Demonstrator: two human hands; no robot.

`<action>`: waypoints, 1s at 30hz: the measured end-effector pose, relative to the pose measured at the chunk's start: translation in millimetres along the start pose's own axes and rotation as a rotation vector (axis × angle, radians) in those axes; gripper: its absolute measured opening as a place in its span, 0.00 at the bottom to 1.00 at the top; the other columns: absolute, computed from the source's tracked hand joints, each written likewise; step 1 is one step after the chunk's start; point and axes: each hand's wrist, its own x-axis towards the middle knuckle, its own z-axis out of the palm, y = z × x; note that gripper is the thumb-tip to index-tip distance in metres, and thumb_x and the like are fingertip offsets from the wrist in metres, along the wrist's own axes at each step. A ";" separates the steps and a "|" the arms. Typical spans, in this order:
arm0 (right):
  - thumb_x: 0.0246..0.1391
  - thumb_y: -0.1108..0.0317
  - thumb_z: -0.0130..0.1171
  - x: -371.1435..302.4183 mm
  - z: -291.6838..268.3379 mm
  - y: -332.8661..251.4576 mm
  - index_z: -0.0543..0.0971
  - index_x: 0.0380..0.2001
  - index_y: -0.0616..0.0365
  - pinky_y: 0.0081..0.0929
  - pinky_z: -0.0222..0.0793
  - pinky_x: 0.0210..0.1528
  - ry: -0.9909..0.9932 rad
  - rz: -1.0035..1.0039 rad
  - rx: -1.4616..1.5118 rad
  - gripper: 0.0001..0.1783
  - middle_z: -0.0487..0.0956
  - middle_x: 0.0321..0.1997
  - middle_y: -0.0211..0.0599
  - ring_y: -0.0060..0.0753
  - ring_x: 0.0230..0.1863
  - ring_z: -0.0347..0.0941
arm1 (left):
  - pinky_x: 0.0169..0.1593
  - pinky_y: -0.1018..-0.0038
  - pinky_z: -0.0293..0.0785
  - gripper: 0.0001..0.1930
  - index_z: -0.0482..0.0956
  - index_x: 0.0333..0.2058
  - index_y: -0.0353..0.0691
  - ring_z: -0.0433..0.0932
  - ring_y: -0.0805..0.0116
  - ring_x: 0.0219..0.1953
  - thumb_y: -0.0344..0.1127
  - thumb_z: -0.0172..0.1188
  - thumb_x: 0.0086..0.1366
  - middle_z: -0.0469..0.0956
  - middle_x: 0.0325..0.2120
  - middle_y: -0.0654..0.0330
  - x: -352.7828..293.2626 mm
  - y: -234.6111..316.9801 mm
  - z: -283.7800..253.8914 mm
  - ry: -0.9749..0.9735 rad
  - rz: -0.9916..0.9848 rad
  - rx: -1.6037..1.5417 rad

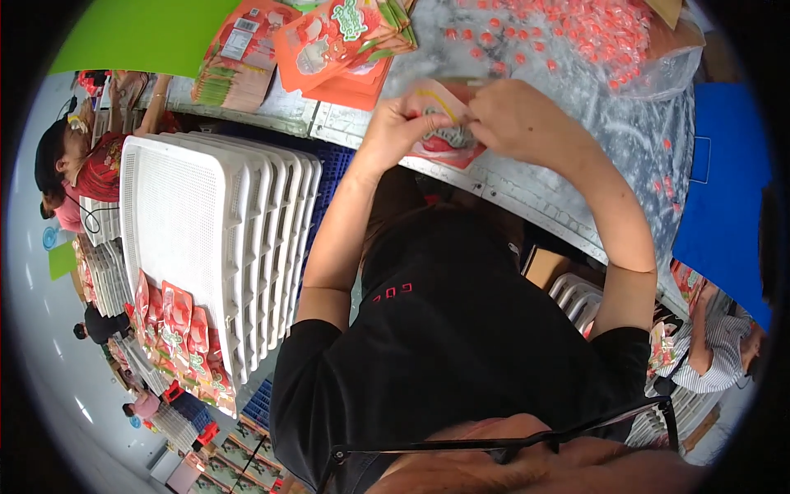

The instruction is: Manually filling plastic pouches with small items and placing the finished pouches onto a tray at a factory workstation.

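Observation:
My left hand (403, 123) and my right hand (518, 115) meet at the near edge of the worktable (535, 193), both gripping one orange-and-pink snack pouch (448, 144). The left holds its left side near the top, the right pinches its upper right corner. The pouch lies tilted over the table edge, partly hidden by my fingers. Just beyond my hands lies a fanned stack of matching orange pouches (346, 41). A clear plastic bag of small red wrapped candies (576, 33) spreads over the table to the right of it.
A pile of white perforated trays (214, 222) stands to my left, with filled pouches (181, 337) lined along its lower edge. A blue crate (329, 173) sits under the table. Other people work at the far left (82, 165) and lower right (716, 346). A green sheet (140, 33) lies top left.

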 end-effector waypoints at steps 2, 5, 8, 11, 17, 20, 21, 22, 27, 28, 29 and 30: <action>0.48 0.69 0.63 2.3 1.6 1.1 0.79 0.32 0.64 0.45 0.72 0.43 -0.011 0.036 -0.013 0.10 0.78 0.33 0.47 0.52 0.37 0.76 | 0.40 0.79 0.76 0.05 0.86 0.36 0.33 0.79 0.79 0.34 0.27 0.67 0.62 0.84 0.32 0.62 -6.9 -6.4 2.1 0.044 -0.108 -0.044; 0.42 0.72 0.69 -4.3 18.6 -2.3 0.79 0.41 0.61 0.42 0.73 0.48 0.303 0.005 0.127 0.20 0.78 0.41 0.45 0.50 0.41 0.77 | 0.40 0.79 0.76 0.07 0.85 0.37 0.33 0.79 0.78 0.34 0.29 0.67 0.62 0.84 0.32 0.62 -8.1 9.0 4.9 0.098 -0.238 -0.035; 0.39 0.73 0.73 -11.0 34.6 -7.1 0.77 0.51 0.58 0.38 0.71 0.55 0.781 -0.022 0.241 0.31 0.78 0.47 0.42 0.46 0.48 0.77 | 0.40 0.78 0.77 0.08 0.85 0.39 0.32 0.80 0.77 0.35 0.30 0.67 0.63 0.84 0.32 0.61 -12.3 -4.2 9.4 0.218 -0.138 -0.350; 0.40 0.72 0.74 -13.4 58.2 3.6 0.75 0.55 0.57 0.34 0.68 0.60 0.937 0.153 0.407 0.34 0.78 0.51 0.39 0.38 0.53 0.76 | 0.43 0.75 0.78 0.10 0.84 0.41 0.32 0.81 0.74 0.36 0.31 0.66 0.64 0.84 0.34 0.59 -12.6 -9.9 18.4 0.233 -0.152 -0.318; 0.55 0.72 0.66 -18.2 117.6 37.3 0.79 0.49 0.63 0.20 0.69 0.47 0.689 0.337 1.209 0.18 0.82 0.43 0.31 0.19 0.42 0.74 | 0.44 0.75 0.78 0.10 0.83 0.42 0.33 0.81 0.73 0.39 0.32 0.63 0.66 0.84 0.37 0.59 -16.3 -23.9 21.7 0.265 -0.212 -0.410; 0.59 0.73 0.61 -21.3 127.3 38.3 0.81 0.44 0.64 0.16 0.67 0.40 0.666 0.414 1.162 0.11 0.83 0.36 0.27 0.15 0.36 0.73 | 0.44 0.75 0.78 0.10 0.83 0.42 0.34 0.81 0.73 0.39 0.33 0.62 0.67 0.84 0.37 0.59 -21.6 -30.3 21.9 0.246 -0.248 -0.456; 0.60 0.72 0.61 -21.6 126.7 36.6 0.81 0.44 0.65 0.16 0.68 0.40 0.680 0.397 1.204 0.10 0.83 0.36 0.27 0.15 0.35 0.73 | 0.44 0.75 0.78 0.10 0.83 0.42 0.34 0.81 0.74 0.39 0.33 0.61 0.68 0.84 0.37 0.59 -23.3 -32.6 21.5 0.229 -0.252 -0.490; 0.60 0.71 0.61 -21.8 126.2 34.8 0.81 0.43 0.65 0.16 0.68 0.40 0.692 0.379 1.245 0.10 0.83 0.36 0.28 0.15 0.35 0.73 | 0.44 0.75 0.78 0.10 0.83 0.42 0.34 0.81 0.74 0.39 0.33 0.61 0.68 0.84 0.37 0.59 -23.8 -35.4 18.8 0.229 -0.252 -0.490; 0.60 0.72 0.61 -22.6 123.8 22.7 0.81 0.42 0.66 0.18 0.70 0.42 0.692 0.360 1.227 0.10 0.83 0.37 0.30 0.16 0.37 0.75 | 0.39 0.77 0.77 0.07 0.84 0.38 0.34 0.80 0.76 0.34 0.30 0.59 0.69 0.85 0.32 0.60 -22.3 -33.1 22.9 0.234 -0.093 -0.291; 0.60 0.72 0.61 -21.4 122.0 20.1 0.81 0.42 0.66 0.19 0.71 0.43 0.675 0.360 1.312 0.10 0.84 0.38 0.31 0.17 0.38 0.76 | 0.38 0.78 0.77 0.07 0.84 0.38 0.33 0.80 0.77 0.33 0.29 0.59 0.68 0.85 0.32 0.60 -21.9 -35.1 24.0 0.271 -0.056 -0.277; 0.60 0.72 0.61 -20.0 120.8 17.7 0.81 0.42 0.66 0.19 0.71 0.43 0.673 0.358 1.313 0.10 0.84 0.38 0.31 0.17 0.38 0.76 | 0.38 0.78 0.77 0.07 0.84 0.38 0.33 0.80 0.77 0.33 0.29 0.59 0.68 0.85 0.32 0.60 -22.2 -36.9 24.5 0.274 -0.055 -0.277; 0.59 0.73 0.62 -19.7 119.9 15.9 0.81 0.42 0.66 0.20 0.72 0.43 0.665 0.327 1.285 0.10 0.84 0.38 0.31 0.17 0.38 0.76 | 0.42 0.76 0.77 0.06 0.83 0.39 0.32 0.80 0.74 0.35 0.28 0.60 0.68 0.84 0.35 0.57 -21.8 -37.5 25.9 0.279 -0.112 -0.284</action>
